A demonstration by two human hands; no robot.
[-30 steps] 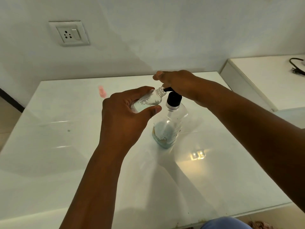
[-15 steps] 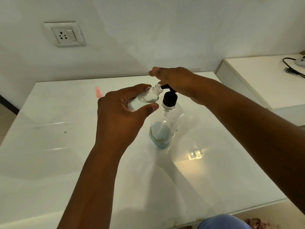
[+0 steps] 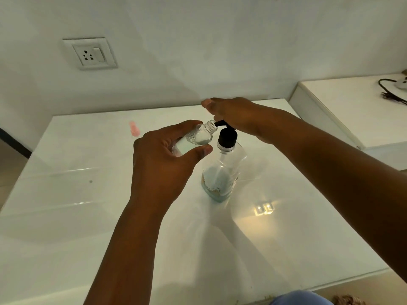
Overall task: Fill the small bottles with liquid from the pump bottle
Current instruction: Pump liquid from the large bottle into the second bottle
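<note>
Head-camera view: a small bottle (image 3: 196, 138), clear and partly filled, tilts in a person's left hand (image 3: 164, 164), fingers and thumb curled round its body, its open threaded neck touching the black spout of a pump bottle (image 3: 222, 172). That larger clear bottle stands upright near the middle of a glossy white table (image 3: 88, 216), a shallow layer of pale blue-green liquid at its base. The right hand (image 3: 233, 116) covers the top of the black pump head (image 3: 228, 137), fingers bent over it; the hand hides the top of the pump, so exactly how the fingers bear on it cannot be made out. Behind the left hand, toward the table's far edge, lies a small pink object (image 3: 134, 128), too blurred to identify. A wall socket with a switch (image 3: 90, 53) sits on the white wall above. To the right, a separate white counter (image 3: 352, 111) carries a black cable (image 3: 389, 90), cut off at the frame edge. A bright reflection (image 3: 264, 209) glints on the tabletop just right of the pump bottle, and a patch of blue fabric (image 3: 301, 299) shows at the bottom edge.
</note>
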